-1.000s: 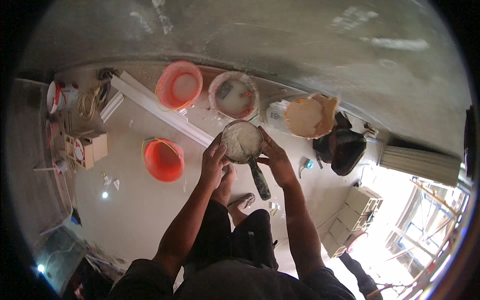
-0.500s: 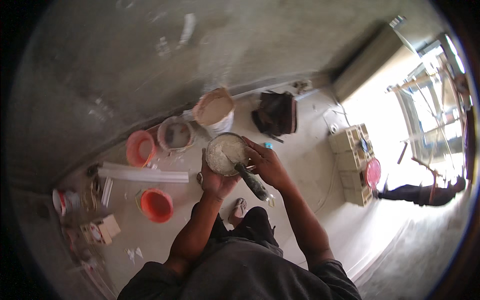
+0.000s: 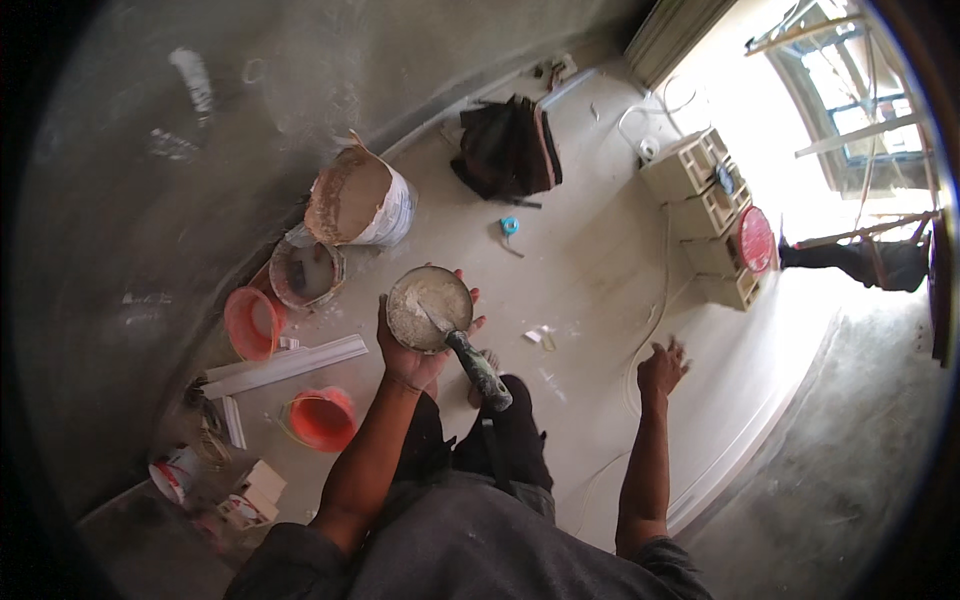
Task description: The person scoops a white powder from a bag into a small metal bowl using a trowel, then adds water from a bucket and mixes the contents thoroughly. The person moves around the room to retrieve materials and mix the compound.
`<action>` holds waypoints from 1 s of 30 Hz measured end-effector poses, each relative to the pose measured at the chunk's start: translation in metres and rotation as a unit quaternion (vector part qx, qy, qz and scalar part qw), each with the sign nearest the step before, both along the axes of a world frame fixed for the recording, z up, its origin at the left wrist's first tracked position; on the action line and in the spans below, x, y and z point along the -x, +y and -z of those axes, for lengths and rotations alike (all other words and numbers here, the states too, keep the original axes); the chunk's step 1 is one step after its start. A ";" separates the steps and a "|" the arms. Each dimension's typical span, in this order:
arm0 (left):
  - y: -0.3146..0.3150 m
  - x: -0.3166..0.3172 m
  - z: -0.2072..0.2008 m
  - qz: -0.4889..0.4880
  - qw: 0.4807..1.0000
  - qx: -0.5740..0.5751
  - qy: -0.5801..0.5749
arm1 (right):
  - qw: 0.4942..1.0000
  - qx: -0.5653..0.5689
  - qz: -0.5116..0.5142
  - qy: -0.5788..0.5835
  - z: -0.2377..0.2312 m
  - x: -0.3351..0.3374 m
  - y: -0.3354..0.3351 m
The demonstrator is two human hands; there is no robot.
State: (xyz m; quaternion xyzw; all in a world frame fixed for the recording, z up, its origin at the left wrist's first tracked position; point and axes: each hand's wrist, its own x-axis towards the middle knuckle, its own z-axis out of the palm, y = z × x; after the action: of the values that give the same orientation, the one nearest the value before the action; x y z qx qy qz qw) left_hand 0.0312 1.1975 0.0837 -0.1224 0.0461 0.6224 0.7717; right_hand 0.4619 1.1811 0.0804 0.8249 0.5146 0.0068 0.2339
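Note:
My left hand (image 3: 408,365) holds a round bowl (image 3: 391,318) from below, its fingers showing past the right side of the rim. Inside lies a pale, lumpy plaster-like mix (image 3: 409,297). A trowel (image 3: 482,376) with a dark, smeared handle rests in the bowl, its blade partly sunk in the mix and its handle jutting over the rim toward me. Out to the right, well away from the bowl, my right hand (image 3: 660,370) hangs over the floor with nothing in it and its fingers apart.
Along the left wall stand a large white bucket (image 3: 398,208) of tan mix, a smaller bucket (image 3: 338,283) and red buckets (image 3: 243,340). White strips (image 3: 305,363) lie near them. Ahead are a dark bag (image 3: 505,150) and blue roll (image 3: 510,225). Hollow blocks (image 3: 685,168) and a person (image 3: 855,262) are right.
My right hand has come away from the bowl and trowel and swung out to the right. The bowl, still in my left hand, sits slightly further left in view. The view has turned.

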 end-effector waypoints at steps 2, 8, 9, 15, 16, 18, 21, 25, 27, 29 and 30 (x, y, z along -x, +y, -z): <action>0.012 0.015 0.045 0.004 0.999 0.034 0.041 | 0.940 -0.073 0.139 0.304 0.109 -0.019 -0.018; 0.062 0.040 0.187 0.035 0.982 0.145 0.111 | 0.923 0.134 0.050 0.358 0.418 0.061 0.034; 0.068 0.041 0.220 0.042 0.980 0.167 0.095 | 0.921 0.165 0.025 0.351 0.482 0.066 0.054; 0.082 0.029 0.400 0.106 0.989 0.103 0.008 | 0.878 -0.003 0.216 0.428 0.686 0.129 0.224; 0.086 0.026 0.422 0.124 0.986 0.112 -0.003 | 0.869 -0.089 0.246 0.420 0.707 0.143 0.238; 0.085 0.022 0.432 0.153 0.979 0.131 0.041 | 0.869 -0.055 0.271 0.409 0.714 0.170 0.253; 0.090 -0.002 0.427 0.180 0.970 0.147 0.070 | 0.890 -0.037 0.196 0.410 0.702 0.154 0.232; 0.101 -0.053 0.371 0.254 0.956 0.106 0.100 | 0.889 -0.038 0.133 0.435 0.610 0.082 0.123; 0.106 -0.102 0.306 0.265 0.944 0.143 0.138 | 0.888 -0.057 0.159 0.428 0.569 0.036 0.017; 0.097 -0.145 0.222 0.250 0.928 0.230 0.154 | 0.837 0.047 0.314 0.446 0.483 -0.004 -0.091; 0.097 -0.164 0.186 0.259 0.922 0.249 0.142 | 0.835 0.044 0.351 0.422 0.441 -0.021 -0.152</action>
State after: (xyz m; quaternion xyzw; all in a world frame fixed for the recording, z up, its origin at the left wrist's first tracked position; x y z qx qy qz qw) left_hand 0.1950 1.2941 -0.1019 -0.2048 0.3384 0.3798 0.8363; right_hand 0.4833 1.0288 -0.3607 0.8616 0.2388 -0.4475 0.0168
